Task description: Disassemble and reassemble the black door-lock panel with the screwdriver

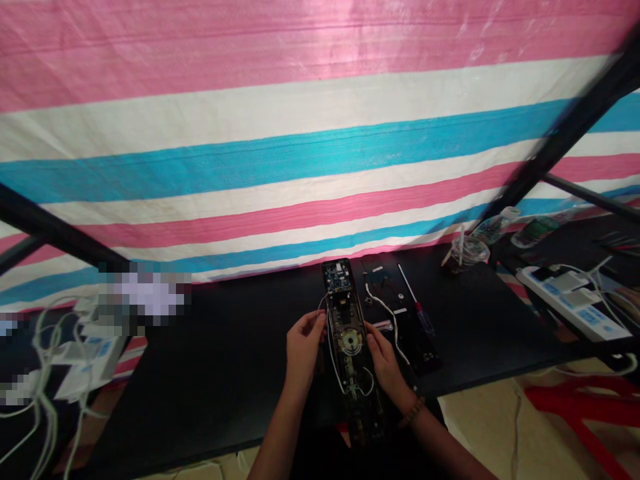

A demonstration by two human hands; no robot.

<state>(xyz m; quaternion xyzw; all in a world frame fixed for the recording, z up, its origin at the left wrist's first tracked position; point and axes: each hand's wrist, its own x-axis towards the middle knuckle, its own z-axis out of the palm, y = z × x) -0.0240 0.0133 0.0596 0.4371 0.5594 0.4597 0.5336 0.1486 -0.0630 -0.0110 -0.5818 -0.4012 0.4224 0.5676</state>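
A long, narrow black device housing (345, 363) lies opened in front of me, its inner side up. A circuit board (339, 277) sits at its far end, and a round pale part (351, 342) is near the middle. My left hand (305, 340) is at the housing's left edge, thumb and fingertips pinched on a thin white wire (329, 337) that runs along that side. With its fingers around the right edge, my right hand (384, 360) grips the housing. Another white wire (369, 387) curls near the closer end.
Right of the housing lie a screwdriver (417, 300), a white cable (390, 310) and small loose parts. A clear plastic container (470, 248) and bottles (537, 230) stand farther right. White boxes with cables (575, 303) flank the black table (210, 373). Striped sheeting (320, 153) hangs behind.
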